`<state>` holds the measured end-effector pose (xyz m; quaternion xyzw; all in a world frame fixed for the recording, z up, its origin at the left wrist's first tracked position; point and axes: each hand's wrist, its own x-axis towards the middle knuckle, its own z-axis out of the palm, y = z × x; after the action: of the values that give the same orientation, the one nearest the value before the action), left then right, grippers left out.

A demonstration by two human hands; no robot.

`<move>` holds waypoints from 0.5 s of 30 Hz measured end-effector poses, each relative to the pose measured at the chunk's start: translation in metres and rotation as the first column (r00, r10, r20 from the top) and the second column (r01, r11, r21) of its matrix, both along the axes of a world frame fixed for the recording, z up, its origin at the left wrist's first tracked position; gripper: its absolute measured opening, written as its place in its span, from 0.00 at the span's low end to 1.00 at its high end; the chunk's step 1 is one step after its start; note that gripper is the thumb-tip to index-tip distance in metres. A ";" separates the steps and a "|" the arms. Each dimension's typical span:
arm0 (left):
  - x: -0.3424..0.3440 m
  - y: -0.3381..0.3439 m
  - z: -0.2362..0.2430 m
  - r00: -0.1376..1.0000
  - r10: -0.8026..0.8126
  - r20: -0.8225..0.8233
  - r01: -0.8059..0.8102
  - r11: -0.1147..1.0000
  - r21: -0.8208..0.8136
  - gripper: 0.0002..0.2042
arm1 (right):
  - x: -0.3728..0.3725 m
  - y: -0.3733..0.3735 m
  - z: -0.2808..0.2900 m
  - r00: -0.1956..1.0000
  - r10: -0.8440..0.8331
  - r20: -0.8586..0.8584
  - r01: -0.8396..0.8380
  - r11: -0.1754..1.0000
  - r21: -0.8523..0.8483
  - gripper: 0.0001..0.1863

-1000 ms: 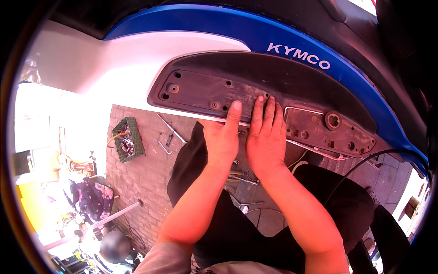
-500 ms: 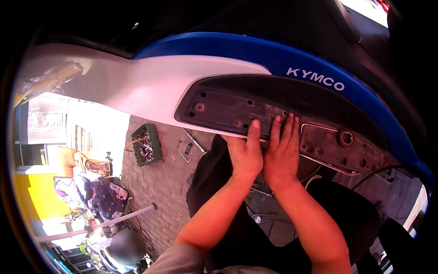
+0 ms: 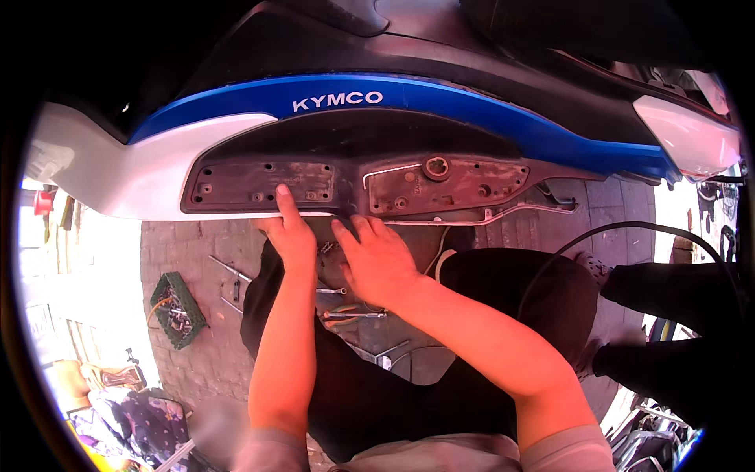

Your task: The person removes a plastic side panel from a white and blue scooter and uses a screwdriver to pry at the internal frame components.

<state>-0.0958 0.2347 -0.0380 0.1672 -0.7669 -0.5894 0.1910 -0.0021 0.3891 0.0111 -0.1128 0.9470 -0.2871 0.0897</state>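
Note:
In front of me is a scooter's side with a blue trim strip (image 3: 440, 97), a white body panel (image 3: 149, 175) and a black footboard (image 3: 307, 132) with recessed, dusty screw holes. My left hand (image 3: 292, 240) grips the footboard's lower edge. Its thumb lies on the black surface, while the other fingers go under the white rim and are mostly hidden. To the right of it, my right hand (image 3: 379, 263) is open, fingertips at the lower edge below the middle of the footboard. A bare metal frame tube (image 3: 472, 221) runs along the bottom right of the footboard.
A green basket (image 3: 178, 310) of small parts stands on the paving at left, near a long thin tool (image 3: 230, 268). Orange-handled pliers (image 3: 343, 316) and other tools lie below my hands. A black cable (image 3: 629, 226) arches at right, near another person's dark-trousered leg (image 3: 668, 291).
My view has swung to the right along the scooter. My right hand has come off the footboard's face, down to its lower edge. The left thumb stays on the footboard.

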 end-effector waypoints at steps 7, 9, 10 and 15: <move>0.050 -0.016 0.037 0.872 -0.324 0.367 0.166 0.901 0.401 0.40 | 0.067 0.087 0.043 0.947 0.035 0.318 -0.152 0.924 0.350 0.24; 0.075 -0.019 0.035 0.714 -0.462 0.527 0.064 0.792 0.608 0.38 | 0.076 0.110 0.034 0.951 -0.071 0.300 -0.026 0.951 0.308 0.25; 0.082 -0.009 0.035 0.628 -0.572 0.528 0.074 0.719 0.691 0.38 | 0.079 0.128 0.028 0.944 -0.146 0.296 0.054 0.954 0.296 0.25; 0.085 0.011 0.041 0.505 -0.719 0.477 0.228 0.644 0.731 0.33 | 0.054 0.132 -0.005 0.723 -0.632 0.277 0.599 0.774 0.205 0.28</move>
<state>-0.0106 0.2453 0.0030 0.2080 -0.5687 -0.7009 -0.3769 0.0515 0.5211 0.0057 0.2625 0.9146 -0.2671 0.1522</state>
